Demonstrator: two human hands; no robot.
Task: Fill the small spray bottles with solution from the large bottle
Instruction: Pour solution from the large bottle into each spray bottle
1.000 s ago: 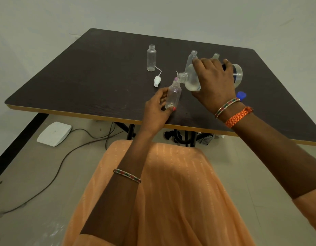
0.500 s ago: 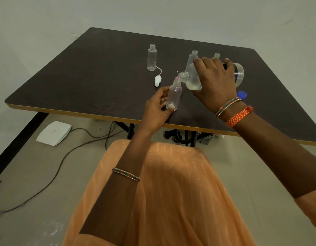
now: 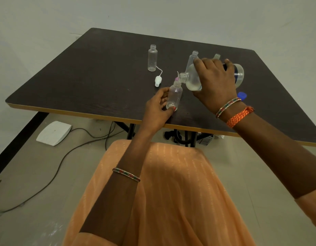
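My right hand grips the large clear bottle, tipped on its side with its mouth over the neck of a small clear bottle. Clear solution pools in the large bottle's lower side. My left hand holds the small bottle upright near the table's front edge, thumb at its base. A little liquid lies at the small bottle's bottom. Another empty small bottle stands further back, uncapped. Behind my right hand, two more small bottles are partly hidden.
A white spray cap with its tube lies on the dark table. A blue cap lies right of my right wrist. A pink cap peeks behind the small bottle's neck. On the floor are cables and a white device.
The large bottle stays tipped over the small one; a little liquid has gathered at the small bottle's bottom. Both hands have hardly moved.
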